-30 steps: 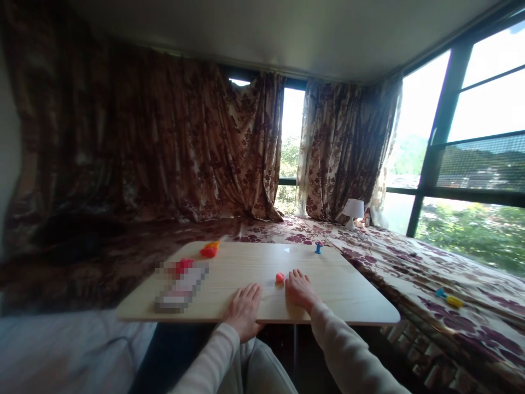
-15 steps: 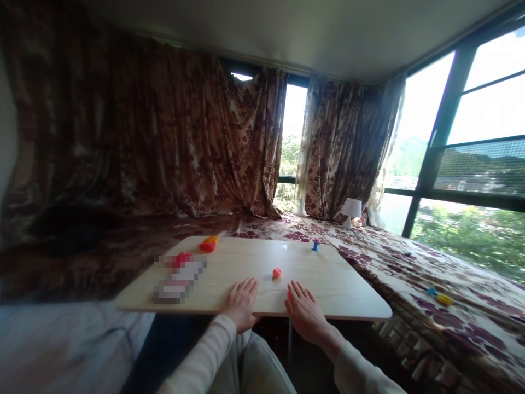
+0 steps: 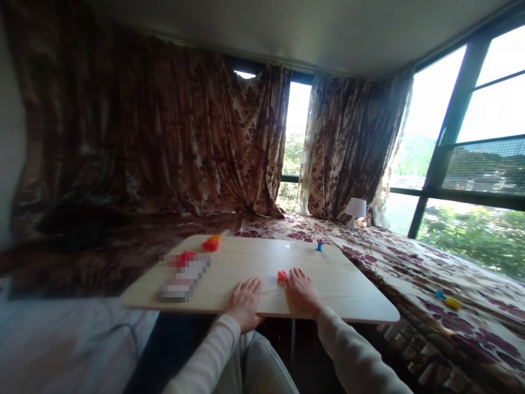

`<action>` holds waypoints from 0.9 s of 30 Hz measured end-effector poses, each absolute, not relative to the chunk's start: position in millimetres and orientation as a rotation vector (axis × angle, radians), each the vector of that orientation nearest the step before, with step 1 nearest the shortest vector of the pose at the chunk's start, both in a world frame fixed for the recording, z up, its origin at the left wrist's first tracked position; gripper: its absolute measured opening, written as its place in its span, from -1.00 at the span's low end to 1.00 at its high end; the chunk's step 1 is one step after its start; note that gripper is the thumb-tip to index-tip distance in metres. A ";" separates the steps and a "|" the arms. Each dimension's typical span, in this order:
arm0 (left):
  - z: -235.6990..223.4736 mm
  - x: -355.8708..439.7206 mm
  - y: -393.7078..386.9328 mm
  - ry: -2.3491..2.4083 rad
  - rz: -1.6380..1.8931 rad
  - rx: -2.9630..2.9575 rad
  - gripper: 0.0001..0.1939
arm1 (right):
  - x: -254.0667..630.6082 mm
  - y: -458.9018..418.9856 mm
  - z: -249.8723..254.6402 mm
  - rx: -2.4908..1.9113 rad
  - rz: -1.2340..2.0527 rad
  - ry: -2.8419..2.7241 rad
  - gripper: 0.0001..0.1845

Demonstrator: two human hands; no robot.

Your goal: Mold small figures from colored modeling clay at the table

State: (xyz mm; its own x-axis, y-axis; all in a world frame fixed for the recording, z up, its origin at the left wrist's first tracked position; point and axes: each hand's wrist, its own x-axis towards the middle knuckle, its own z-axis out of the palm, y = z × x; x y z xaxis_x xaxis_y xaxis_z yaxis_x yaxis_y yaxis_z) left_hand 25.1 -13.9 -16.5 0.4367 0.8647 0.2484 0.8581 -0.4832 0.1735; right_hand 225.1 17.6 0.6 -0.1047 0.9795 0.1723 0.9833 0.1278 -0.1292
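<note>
A: How are the hands sitting?

B: Left hand (image 3: 245, 302) is flat at the table's (image 3: 340, 298) near edge, fingers almost together, nothing visible in it. Right hand (image 3: 302, 293) lies palm down, fingers straight, right by the pink lump (image 3: 282, 274), which is a bit right of the middle, closer to the near edge than the far one.

A: Tips?

B: I'd go with a level right palm, light even pressure, left hand steadying the table.

A: Anything unclear?

B: Can't tell what's under that right palm, or if it touches the lump. The pixelated patch (image 3: 184, 282) toward the near left corner is unreadable.
</note>
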 end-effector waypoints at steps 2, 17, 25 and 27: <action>-16.2 25.3 -13.9 1.583 0.492 2.647 -0.19 | 227.9 -10.6 -4.3 -1.925 -0.042 -2.211 -0.46; -15.9 25.3 -14.3 1.587 0.493 2.664 -0.21 | 231.6 31.7 9.8 -1.922 0.050 -2.221 -0.57; -16.6 25.3 -15.0 1.574 0.515 2.661 -0.20 | 230.8 -16.0 -2.3 -1.906 0.003 -2.260 -0.43; -16.8 25.6 -15.0 1.577 0.519 2.658 -0.20 | 231.1 -35.0 -5.5 -1.881 -0.002 -2.289 -0.39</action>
State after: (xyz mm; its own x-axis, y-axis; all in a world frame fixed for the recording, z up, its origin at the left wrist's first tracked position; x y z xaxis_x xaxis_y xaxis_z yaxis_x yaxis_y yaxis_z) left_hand 25.6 -15.0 -16.8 0.4386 0.8548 0.2774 0.8524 -0.4935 0.1730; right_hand 231.1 -35.0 -5.5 -0.1847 0.9730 0.1382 0.9733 0.2006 -0.1119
